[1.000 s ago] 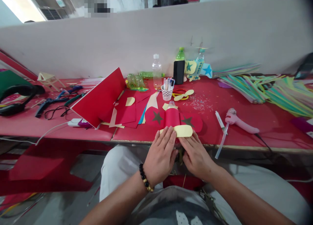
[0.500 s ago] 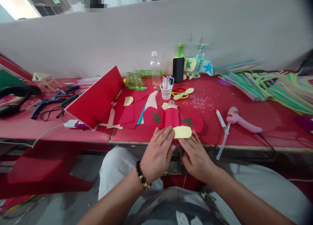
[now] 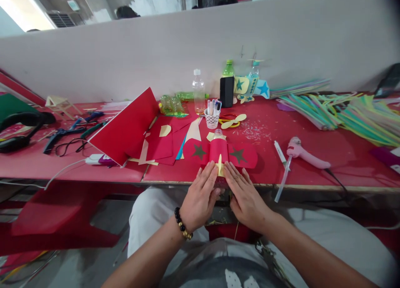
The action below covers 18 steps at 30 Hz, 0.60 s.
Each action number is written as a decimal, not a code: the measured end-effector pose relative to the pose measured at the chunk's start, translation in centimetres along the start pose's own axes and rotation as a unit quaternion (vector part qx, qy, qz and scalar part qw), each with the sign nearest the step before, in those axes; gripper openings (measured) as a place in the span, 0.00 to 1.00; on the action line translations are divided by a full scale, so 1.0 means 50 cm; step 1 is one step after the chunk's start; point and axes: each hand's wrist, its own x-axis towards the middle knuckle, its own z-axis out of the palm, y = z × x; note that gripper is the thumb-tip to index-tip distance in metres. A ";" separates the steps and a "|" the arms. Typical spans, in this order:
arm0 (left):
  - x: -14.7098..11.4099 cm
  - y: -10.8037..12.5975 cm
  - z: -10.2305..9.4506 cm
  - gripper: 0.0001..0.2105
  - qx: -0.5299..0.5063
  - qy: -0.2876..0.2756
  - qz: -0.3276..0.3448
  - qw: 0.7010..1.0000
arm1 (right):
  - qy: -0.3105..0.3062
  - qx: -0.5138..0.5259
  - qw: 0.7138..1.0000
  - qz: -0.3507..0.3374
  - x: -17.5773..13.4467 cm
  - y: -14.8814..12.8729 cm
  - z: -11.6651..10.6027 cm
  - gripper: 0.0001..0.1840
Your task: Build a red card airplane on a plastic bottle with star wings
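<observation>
A plastic bottle (image 3: 219,133) wrapped in red paper lies near the table's front edge, its neck pointing away from me. Red paper wings (image 3: 250,154), each with a dark star, spread from both sides of it. Over the bottle's near end is a yellow paper piece (image 3: 220,170) with a narrow upright part. My left hand (image 3: 201,198) presses its left side with straight fingers held together. On the right side, my right hand (image 3: 245,198) does the same. Fingers hide the ends of the yellow piece. A black and gold bead bracelet (image 3: 181,225) circles my left wrist.
A pink glue gun (image 3: 308,154) and a white marker (image 3: 280,151) lie to the right. Behind the bottle are a pen cup (image 3: 212,120), scissors (image 3: 239,123) and a yellow propeller-shaped cutout (image 3: 233,121). A red board (image 3: 125,127) leans at left; colourful strips (image 3: 315,111) lie right.
The yellow paper piece has shifted left onto the bottle's near end; its broad face was toward me, and now a narrow part stands up. Both hands have come in against its sides.
</observation>
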 end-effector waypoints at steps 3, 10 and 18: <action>0.002 -0.001 -0.002 0.27 0.001 -0.002 0.004 1.000 | -0.005 0.002 1.000 0.012 0.002 -0.006 -0.003 0.49; 0.011 -0.008 -0.044 0.29 -0.048 0.056 0.005 0.997 | 0.085 0.081 0.993 0.008 0.012 0.031 -0.093 0.41; -0.014 -0.052 -0.054 0.17 -0.139 0.257 -0.094 0.952 | 0.048 0.153 0.964 0.212 0.204 0.161 -0.182 0.22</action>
